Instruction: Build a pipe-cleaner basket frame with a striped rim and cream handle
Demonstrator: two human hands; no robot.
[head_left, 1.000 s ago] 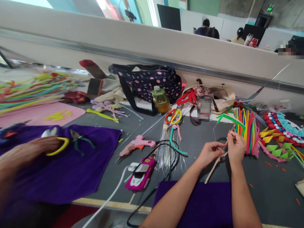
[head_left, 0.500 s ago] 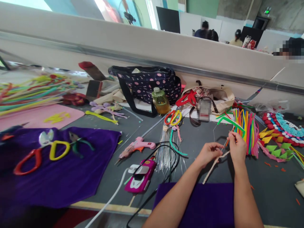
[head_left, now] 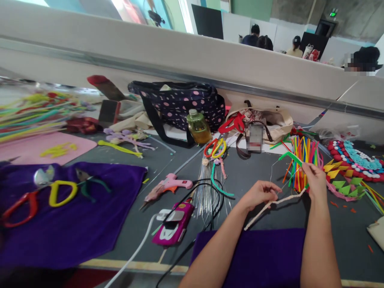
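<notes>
1. The long cream-white fuzzy pipe cleaner [head_left: 271,205] is held above the dark grey felt table surface [head_left: 345,240], spanning both hands. Its free tail slopes down to the left, ending just above the purple cloth mat in front of the person [head_left: 255,256].
2. The left hand [head_left: 258,194] is pinched on the pipe cleaner near its middle. The right hand [head_left: 313,180] is pinched on its upper end. The hands are apart, with a slack, kinked length between them.
3. Risk: the stem probably has a wire core. A sharp pull between the two pinch points is likely to set a permanent kink or strip the fuzz.
4. Risk: the right hand sits just beside the upright bundle of multicoloured pipe cleaners [head_left: 303,160]. A sideways swing may snag a bent green stem [head_left: 288,157] and drag the bundle over.
5. Risk: the free tail can sweep the cloth mat and gather lint.
6. Risk: the black cable [head_left: 207,200] and the thin clear plastic rods [head_left: 207,192] lie near the left forearm. A dropped elbow may catch them and pull the pink toy-car-shaped device [head_left: 172,228] or the pink hot glue gun [head_left: 168,187].
7. The yellow-and-red handled scissors [head_left: 39,196] rest well apart on the larger purple cloth [head_left: 75,228], posing no hazard.
</notes>
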